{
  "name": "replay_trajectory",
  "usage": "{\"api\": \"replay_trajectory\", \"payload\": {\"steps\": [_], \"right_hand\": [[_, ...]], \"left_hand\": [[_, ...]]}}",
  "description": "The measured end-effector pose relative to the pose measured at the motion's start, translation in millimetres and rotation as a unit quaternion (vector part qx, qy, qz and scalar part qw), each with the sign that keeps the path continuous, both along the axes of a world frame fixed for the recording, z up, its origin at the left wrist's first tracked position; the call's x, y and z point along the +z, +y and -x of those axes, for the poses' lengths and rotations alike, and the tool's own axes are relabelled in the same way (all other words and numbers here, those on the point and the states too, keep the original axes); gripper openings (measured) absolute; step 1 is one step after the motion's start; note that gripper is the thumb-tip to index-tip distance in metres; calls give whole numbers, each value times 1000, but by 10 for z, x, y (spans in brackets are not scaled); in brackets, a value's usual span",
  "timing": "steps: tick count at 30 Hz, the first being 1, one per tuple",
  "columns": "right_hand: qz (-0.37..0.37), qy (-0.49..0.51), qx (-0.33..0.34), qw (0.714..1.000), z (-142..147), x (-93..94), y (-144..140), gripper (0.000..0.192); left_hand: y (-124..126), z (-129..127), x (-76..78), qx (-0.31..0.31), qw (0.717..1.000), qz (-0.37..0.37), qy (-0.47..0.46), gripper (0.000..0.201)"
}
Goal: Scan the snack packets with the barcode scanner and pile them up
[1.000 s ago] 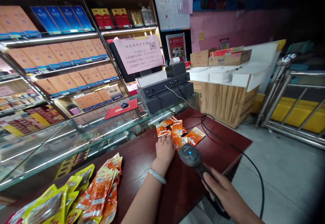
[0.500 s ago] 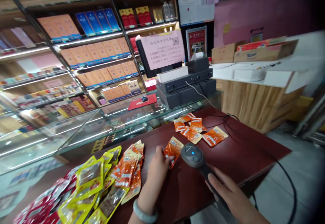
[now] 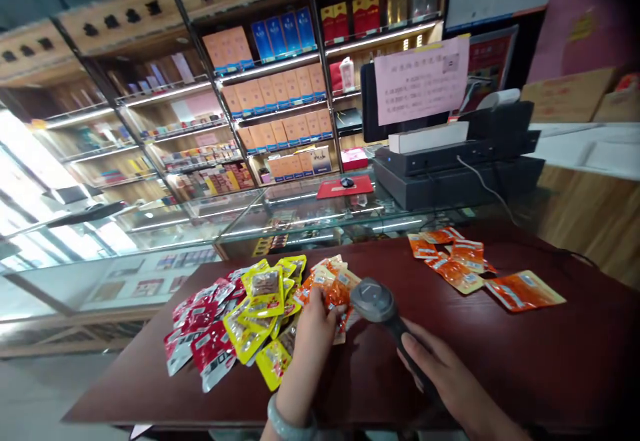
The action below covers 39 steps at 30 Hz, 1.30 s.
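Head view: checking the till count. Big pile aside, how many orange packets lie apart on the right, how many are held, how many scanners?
Orange packets lying apart: 5
Orange packet in left hand: 1
Scanner in right hand: 1
Total: 7

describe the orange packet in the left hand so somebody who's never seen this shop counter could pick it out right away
On the dark red counter, a big heap of red, yellow and orange snack packets lies left of centre. At its right edge, the left hand pinches one orange packet, directly under the head of the grey scanner held by the right hand. It alone is gripped by fingers.
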State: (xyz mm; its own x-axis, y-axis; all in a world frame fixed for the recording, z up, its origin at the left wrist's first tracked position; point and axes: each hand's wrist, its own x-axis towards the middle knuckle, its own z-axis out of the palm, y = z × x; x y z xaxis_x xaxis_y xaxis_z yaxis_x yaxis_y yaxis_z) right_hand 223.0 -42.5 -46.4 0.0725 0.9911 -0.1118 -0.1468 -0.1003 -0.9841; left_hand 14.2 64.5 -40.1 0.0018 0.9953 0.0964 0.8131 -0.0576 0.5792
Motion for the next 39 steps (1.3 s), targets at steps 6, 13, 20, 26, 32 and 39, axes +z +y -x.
{"api": "replay_trajectory", "payload": {"steps": [6, 13, 20, 26, 32, 39], "right_hand": [[-16, -24, 69, 997, 159, -101, 119, 67], [-32, -23, 70, 997, -5, -60, 71, 63], [-13, -8, -24, 1000, -471, -155, -94, 65], [11, 0, -118, 993, -942, -215, -324, 62], [-9, 47, -216, 975, -1339, -324, -541, 55], [38, 74, -246, 966, -1515, -383, -641, 62]], "left_hand": [[175, 360, 34, 82, 997, 2, 13, 35], [126, 330, 144, 95, 978, -57, 179, 53], [156, -334, 141, -35, 977, -101, 185, 50], [180, -1455, -22, -254, 940, -125, 193, 44], [404, -2445, -187, -394, 875, -166, 229, 58], [571, -2774, -286, -421, 837, -98, 335, 58]]}}
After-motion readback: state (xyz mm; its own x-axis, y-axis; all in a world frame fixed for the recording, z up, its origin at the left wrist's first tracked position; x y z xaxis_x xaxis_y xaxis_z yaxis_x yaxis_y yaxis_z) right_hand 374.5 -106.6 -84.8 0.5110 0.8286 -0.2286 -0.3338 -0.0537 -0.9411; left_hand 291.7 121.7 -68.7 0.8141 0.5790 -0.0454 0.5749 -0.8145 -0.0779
